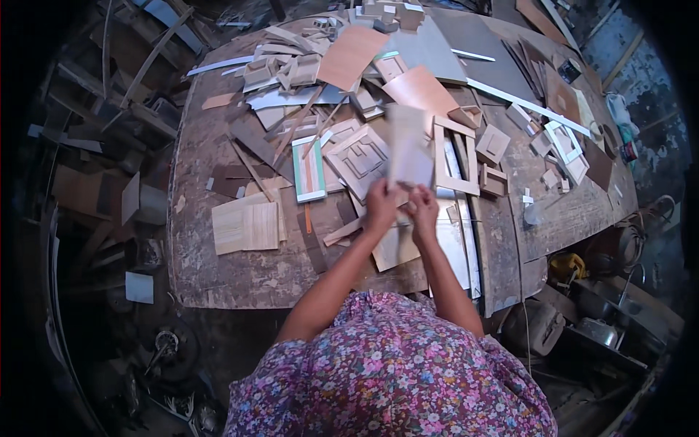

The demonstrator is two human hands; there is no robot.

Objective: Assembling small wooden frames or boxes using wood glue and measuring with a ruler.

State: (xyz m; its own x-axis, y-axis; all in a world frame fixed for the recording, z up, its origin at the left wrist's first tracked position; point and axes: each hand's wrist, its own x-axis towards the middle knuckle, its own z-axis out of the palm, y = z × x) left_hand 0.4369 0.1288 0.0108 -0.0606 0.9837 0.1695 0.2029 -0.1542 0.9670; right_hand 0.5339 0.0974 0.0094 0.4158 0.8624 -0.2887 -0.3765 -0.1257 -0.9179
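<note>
A thin pale wooden board (409, 149), blurred by motion, stands raised over the middle of the workbench. My left hand (380, 207) is closed on its lower left corner. Close beside it, my right hand (422, 207) has its fingers pinched together by the board's lower edge; what they grip is too blurred to make out. Left of the board lies a square wooden panel (358, 162) with a raised pattern. An open wooden frame (456, 155) lies just right of it. Under my wrists is another pale board (397, 247).
The worn wooden workbench (240, 280) carries a heap of offcuts and small wooden boxes (298, 71) at the back. A green-edged strip panel (309, 169) and pale boards (247, 226) lie left. At right are a white-edged frame (566, 149) and a long white strip (528, 107).
</note>
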